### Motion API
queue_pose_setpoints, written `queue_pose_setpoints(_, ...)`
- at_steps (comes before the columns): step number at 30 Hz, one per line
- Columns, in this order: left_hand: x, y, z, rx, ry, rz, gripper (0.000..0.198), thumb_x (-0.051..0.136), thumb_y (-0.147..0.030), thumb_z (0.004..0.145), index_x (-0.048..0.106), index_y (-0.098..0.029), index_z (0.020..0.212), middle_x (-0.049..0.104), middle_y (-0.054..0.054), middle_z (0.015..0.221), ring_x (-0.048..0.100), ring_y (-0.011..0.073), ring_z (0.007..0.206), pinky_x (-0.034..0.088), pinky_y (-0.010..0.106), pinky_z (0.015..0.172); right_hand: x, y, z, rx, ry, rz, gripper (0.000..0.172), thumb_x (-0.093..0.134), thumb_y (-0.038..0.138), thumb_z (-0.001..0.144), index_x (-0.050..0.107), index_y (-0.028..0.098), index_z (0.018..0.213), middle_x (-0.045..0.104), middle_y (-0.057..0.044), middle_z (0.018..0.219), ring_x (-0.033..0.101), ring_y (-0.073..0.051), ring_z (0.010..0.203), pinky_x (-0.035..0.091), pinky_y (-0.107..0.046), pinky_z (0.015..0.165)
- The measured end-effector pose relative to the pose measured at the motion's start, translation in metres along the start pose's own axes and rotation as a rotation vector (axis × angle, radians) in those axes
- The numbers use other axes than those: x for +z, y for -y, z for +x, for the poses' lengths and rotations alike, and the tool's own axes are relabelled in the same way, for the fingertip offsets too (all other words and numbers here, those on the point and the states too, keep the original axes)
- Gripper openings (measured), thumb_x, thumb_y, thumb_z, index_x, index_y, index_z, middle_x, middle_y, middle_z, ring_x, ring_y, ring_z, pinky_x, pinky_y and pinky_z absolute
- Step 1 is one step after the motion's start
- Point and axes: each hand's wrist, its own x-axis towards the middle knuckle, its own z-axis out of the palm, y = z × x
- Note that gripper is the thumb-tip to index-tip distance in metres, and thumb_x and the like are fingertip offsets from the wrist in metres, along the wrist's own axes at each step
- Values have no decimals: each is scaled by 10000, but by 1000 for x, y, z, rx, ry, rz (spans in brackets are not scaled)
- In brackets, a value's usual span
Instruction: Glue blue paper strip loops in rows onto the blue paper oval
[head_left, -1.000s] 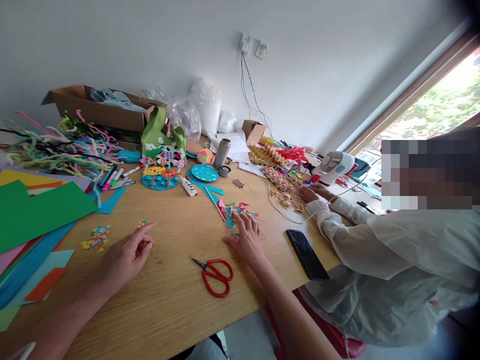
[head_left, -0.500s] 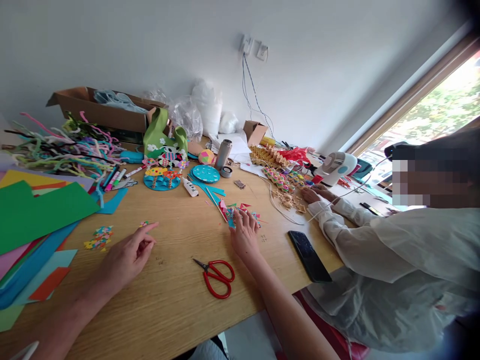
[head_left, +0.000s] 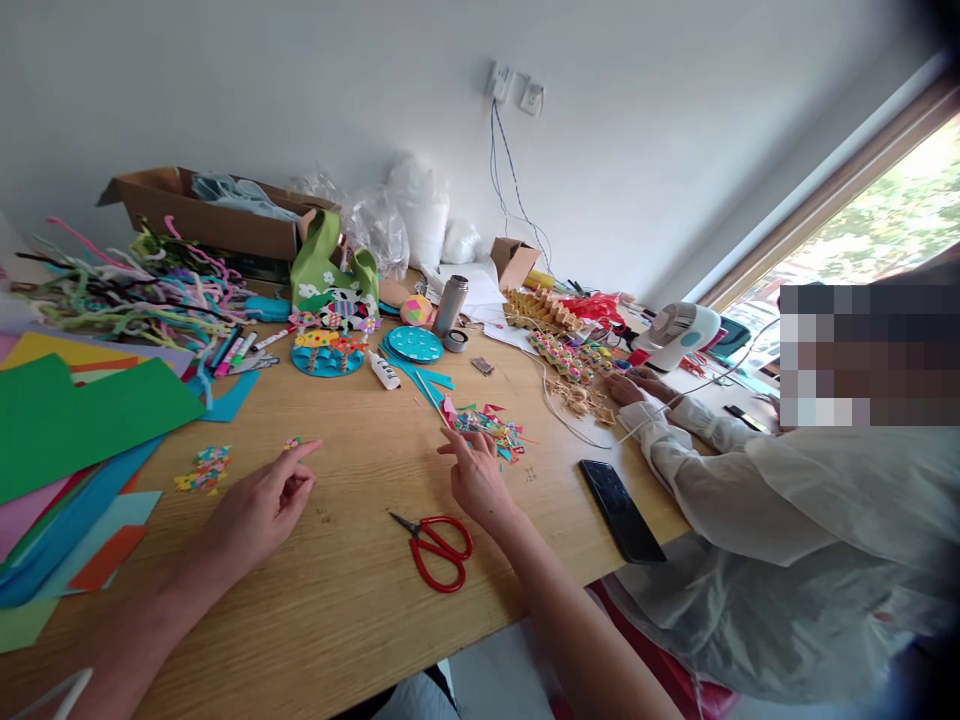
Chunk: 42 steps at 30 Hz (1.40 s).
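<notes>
My left hand rests over the table at left, its index finger stretched out and the other fingers curled, holding nothing visible. By that fingertip lies a small cluster of coloured bits. A larger heap of paper bits is left of the hand. My right hand is open, fingers spread, at the near edge of a pile of colourful paper scraps, which it partly covers. Between my hands, nearer to me, are red-handled scissors, their blades pointing up-left.
Coloured sheets and pipe cleaners spread at left. Behind stand a glue bottle, blue discs and a steel flask. A phone lies at right, near a co-worker's sleeves and a white cable.
My right hand has drawn back towards me and slightly left, off the scrap pile, uncovering more of it. My left hand has hardly moved. The view has shifted slightly.
</notes>
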Motion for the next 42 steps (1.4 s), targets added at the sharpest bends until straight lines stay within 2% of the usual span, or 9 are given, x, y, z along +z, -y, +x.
queue_pose_setpoints(6,-1,0,0,-25,9,-9,390,453,-340,894,536,-204,1250,733,4,803,648,147,561,509,247,563,-1,6,-7,-137,110,12,712,426,-37,687,491,168,1366,747,-66,1075,499,-239,1220,222,-482,1128)
queue_pose_setpoints(10,0,-1,0,-21,20,-13,389,448,-338,889,540,-203,1242,727,-1,785,643,147,557,505,247,560,-16,-5,-14,-127,72,-47,664,446,-29,716,518,185,1340,759,-61,992,535,-243,1153,244,-501,1115)
queue_pose_setpoints(13,0,-2,0,-14,28,-19,386,443,-332,882,546,-206,1232,725,-1,775,640,146,555,503,246,560,-18,-5,-14,-125,37,-31,642,445,-25,741,512,193,1341,755,-60,1044,529,-244,1155,277,-495,1093)
queue_pose_setpoints(19,-1,0,0,-49,26,-16,400,451,-344,883,537,-201,1247,739,13,804,670,155,612,514,241,577,-10,9,-7,-232,170,-59,652,432,-48,737,518,190,1338,737,-63,1122,442,-227,1298,261,-475,1115)
queue_pose_setpoints(23,-1,-1,1,-43,22,-4,399,446,-340,884,542,-196,1243,736,8,794,647,149,558,503,243,555,-17,1,-8,-140,80,-145,546,457,-33,760,595,180,1243,758,-69,969,523,-262,1165,234,-508,1122)
queue_pose_setpoints(25,0,-1,1,-29,27,-7,396,445,-336,882,546,-198,1239,727,0,769,638,149,543,499,245,550,-19,-2,-8,-116,48,-136,555,456,-33,761,586,184,1255,757,-62,996,519,-265,1161,237,-510,1120)
queue_pose_setpoints(30,0,-1,1,-33,29,-17,401,446,-337,878,543,-211,1247,728,1,775,652,154,569,513,249,579,-11,6,-6,-216,147,-91,604,432,-37,770,547,207,1310,727,-49,1142,442,-252,1293,247,-478,1125)
queue_pose_setpoints(36,-1,-1,1,-29,16,-11,397,447,-341,884,542,-206,1245,728,-3,775,657,154,578,509,247,569,-20,-5,-8,-113,109,-263,532,436,-23,782,606,185,1241,749,-96,972,526,-296,1174,216,-535,1123)
queue_pose_setpoints(42,-1,-2,0,-35,39,-28,395,448,-349,876,551,-215,1233,723,-1,759,660,157,590,509,243,574,-27,-20,-17,-20,54,-88,578,444,-31,733,591,204,1241,751,-57,1055,529,-261,1179,291,-494,1084)
